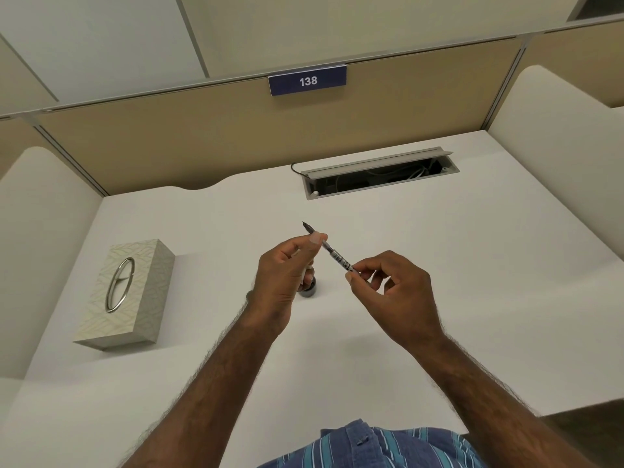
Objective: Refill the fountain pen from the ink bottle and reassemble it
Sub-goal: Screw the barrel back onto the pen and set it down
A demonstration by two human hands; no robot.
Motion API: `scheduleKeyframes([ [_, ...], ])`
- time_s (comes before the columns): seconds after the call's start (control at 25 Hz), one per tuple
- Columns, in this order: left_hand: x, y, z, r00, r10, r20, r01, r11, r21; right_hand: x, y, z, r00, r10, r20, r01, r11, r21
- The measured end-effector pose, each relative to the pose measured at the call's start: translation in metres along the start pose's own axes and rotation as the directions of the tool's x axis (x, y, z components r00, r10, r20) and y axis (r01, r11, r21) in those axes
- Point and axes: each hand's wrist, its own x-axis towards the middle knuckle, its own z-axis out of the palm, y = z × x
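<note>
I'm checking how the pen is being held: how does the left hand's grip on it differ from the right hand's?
The left hand pinches the pen near its nib end, farther from the person; the right hand pinches the back end, nearer. The left hand partly hides the ink bottle; the right hand covers nothing. Both grip with fingertips, holding the pen above the desk.

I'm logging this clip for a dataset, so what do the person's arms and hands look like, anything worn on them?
Both forearms are bare and hairy, with no sleeves in view. The left hand and right hand wear no gloves, rings or watch that show. A blue striped shirt shows at the bottom edge.
</note>
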Motion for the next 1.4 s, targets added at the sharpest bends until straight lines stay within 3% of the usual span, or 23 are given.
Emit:
scheduleKeyframes([
  [0.24,-0.0080,0.0000,0.0083,1.000,-0.011,0.003,0.011,1.000,-0.001,0.0020,-0.0017,0.0030,1.000,0.001,-0.012,0.000,1.000,0.007],
  [0.4,-0.0079,0.0015,0.0084,1.000,-0.002,0.000,0.002,1.000,0.004,0.0023,-0.0002,0.0029,0.987,0.142,0.076,-0.153,0.975,0.159],
  [0.52,-0.0075,0.0033,0.0095,1.000,-0.002,0.004,0.002,1.000,0.004,0.0058,-0.0004,0.0027,0.943,0.279,0.180,-0.328,0.869,0.370],
  [0.64,-0.0061,0.0027,0.0088,1.000,0.004,0.004,-0.004,1.000,0.005,0.0076,-0.0022,0.0020,0.930,0.287,0.230,-0.365,0.796,0.482],
  [0.84,-0.0060,0.0009,0.0081,1.000,0.007,0.007,-0.007,1.000,0.011,0.0052,0.0008,0.0049,0.928,0.292,0.230,-0.365,0.830,0.422],
  [1.0,-0.0086,0.0015,0.0094,1.000,0.001,0.007,-0.001,1.000,0.013,0.0027,-0.0012,0.0072,0.903,0.306,0.302,-0.422,0.768,0.482],
  [1.16,-0.0105,0.0003,0.0097,1.000,-0.006,0.009,0.006,1.000,-0.003,0.0013,-0.0029,0.0102,0.899,0.299,0.319,-0.419,0.796,0.436],
  [1.4,-0.0105,-0.0021,0.0093,1.000,-0.019,-0.004,0.019,1.000,0.000,0.0014,-0.0025,0.0104,0.876,0.316,0.365,-0.466,0.751,0.468],
])
